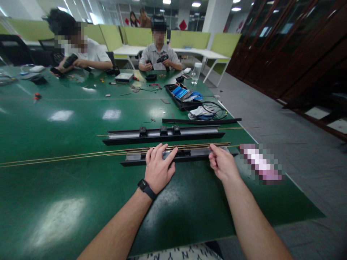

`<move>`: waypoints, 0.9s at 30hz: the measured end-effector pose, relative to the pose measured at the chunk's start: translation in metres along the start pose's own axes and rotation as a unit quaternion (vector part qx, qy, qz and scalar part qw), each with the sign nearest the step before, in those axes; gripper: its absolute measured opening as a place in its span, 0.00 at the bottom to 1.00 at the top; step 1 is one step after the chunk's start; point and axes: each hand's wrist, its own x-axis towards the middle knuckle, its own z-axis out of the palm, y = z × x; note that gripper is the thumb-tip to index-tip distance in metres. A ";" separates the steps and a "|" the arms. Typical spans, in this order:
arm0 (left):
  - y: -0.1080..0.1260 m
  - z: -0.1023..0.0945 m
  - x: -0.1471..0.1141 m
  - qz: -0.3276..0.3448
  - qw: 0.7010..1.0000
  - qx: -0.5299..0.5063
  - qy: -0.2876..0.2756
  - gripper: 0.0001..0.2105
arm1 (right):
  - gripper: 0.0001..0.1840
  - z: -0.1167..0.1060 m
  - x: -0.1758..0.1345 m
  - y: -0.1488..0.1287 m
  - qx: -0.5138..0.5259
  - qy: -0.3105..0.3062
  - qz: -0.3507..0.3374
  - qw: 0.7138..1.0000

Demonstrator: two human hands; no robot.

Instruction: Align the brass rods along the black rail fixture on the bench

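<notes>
Several long thin brass-coloured rods run crosswise above a black metal rail with a grey inner channel. My left hand lies over the rods and the rail's middle, fingers stretched and spread. Near the rail's right end, my right hand pinches the rods between thumb and forefinger, its other fingers curled. Just beyond lies a second black rail with three small black blocks on it. Part of the nearer rail is hidden under my left hand.
A thin black strip lies farther back. Beyond it are gloves, black cable and a black tray holding blue items. A glass stands near the right edge. Two people sit across the green table, handling drills.
</notes>
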 end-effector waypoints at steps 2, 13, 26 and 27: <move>0.000 0.000 0.000 -0.002 1.000 0.000 0.000 0.24 | 0.18 0.000 0.000 -0.001 0.000 -0.005 0.005 1.000; -0.001 0.000 -0.001 -0.004 1.000 -0.001 -0.007 0.24 | 0.17 0.005 -0.004 0.000 0.019 -0.043 0.024 0.999; -0.001 -0.001 0.000 0.000 1.000 0.002 -0.005 0.24 | 0.17 0.002 -0.001 -0.002 0.016 0.021 -0.002 1.000; -0.001 -0.001 0.000 0.000 1.000 0.003 -0.005 0.24 | 0.18 0.002 0.000 -0.002 0.012 0.023 -0.003 1.000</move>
